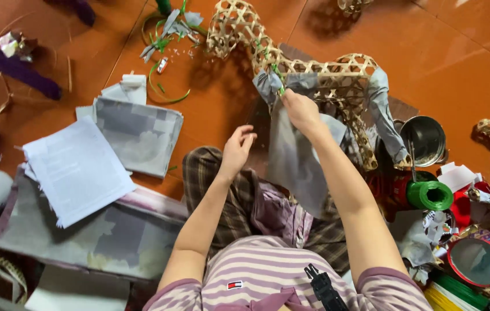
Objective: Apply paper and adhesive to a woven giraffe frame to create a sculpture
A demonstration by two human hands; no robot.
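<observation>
**A:** What are the hands doing?

**B:** The right hand (299,109) is closed in a pinch on the grey paper sheet (294,158), pressing its top edge against the woven bamboo frame (314,66). The frame lies on the orange tiled floor (458,52), just past the person's knees, and the sheet hangs down from it over the lap. A thin green strip (278,80) sits right at the pinch point.

**A:** And the left hand?

**B:** The left hand (236,148) is loose, fingers slightly curled and apart, holding nothing. It hovers just beside the left edge of the sheet; I cannot tell whether it touches it.

**A:** Any packets or paper around?

**B:** On the left there is a white printed sheet (78,170), rectangular, lying on top of a stack of grey newspaper (138,132). More grey paper (101,236) spreads under it, nearer the person. Green strip scraps (164,86) curl on the floor above that pile.

**A:** The right side?

**B:** A green spool of cord (430,196) stands near the frame's lower end, beside a shiny metal pot (426,138). Below it is a round red-rimmed lid (478,262) and a small white folded paper (455,175). A yellow and green bundle of strips (449,294) lies at the bottom corner. Part of the frame is already wrapped in grey paper (383,112).
</observation>
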